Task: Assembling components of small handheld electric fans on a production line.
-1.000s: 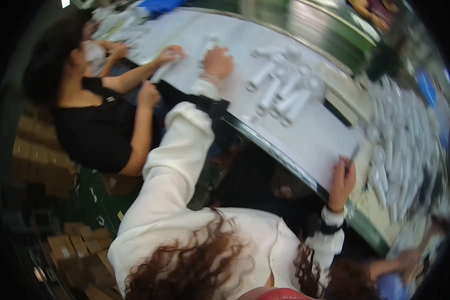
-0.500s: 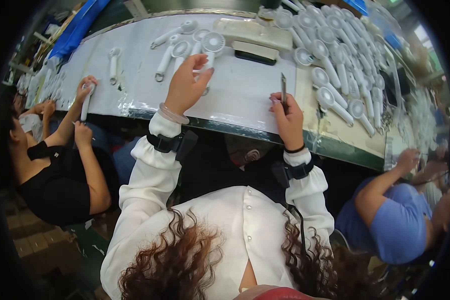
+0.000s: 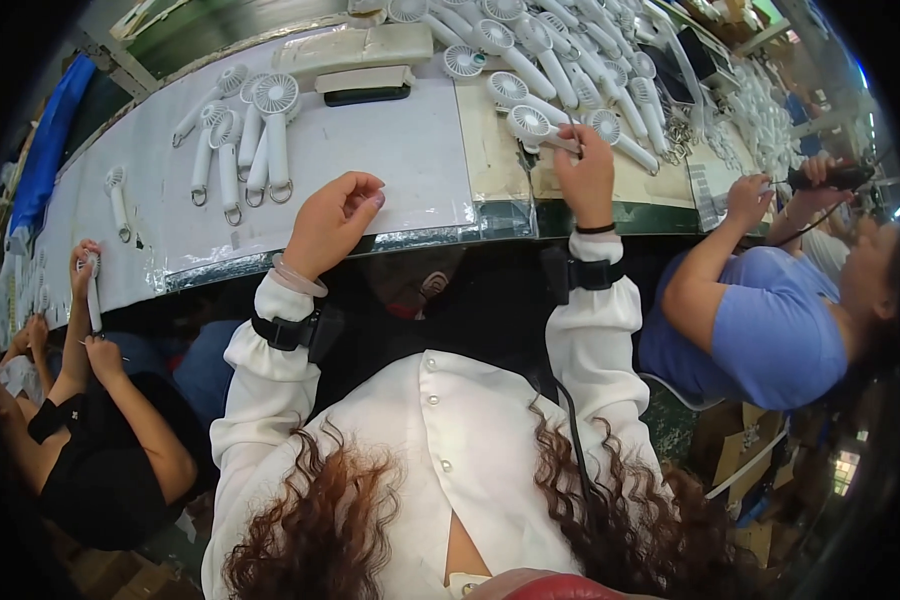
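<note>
My left hand [image 3: 335,225] hovers over the near edge of the white-covered table, fingers loosely curled and nothing in them. A group of white handheld fans [image 3: 276,95] with metal rings at their handle ends lies beyond it to the left. My right hand [image 3: 585,180] is at the near side of a large fan pile. It grips a slim craft knife [image 3: 574,124], mostly hidden by the fingers. Those fingers also meet the handle of a white handheld fan [image 3: 528,125]; whether they grasp it I cannot tell.
Many more white fans [image 3: 495,38] are heaped at the back right. A pad with a black base [image 3: 367,95] lies mid-table. One single fan [image 3: 117,200] rests farther left. A person in black [image 3: 120,430] sits at left, another in blue [image 3: 770,320] at right.
My left hand has come away from the fan group, where one fan was at its fingers. My right hand has gone right with the knife to a fan in the pile. The view has swung right.
</note>
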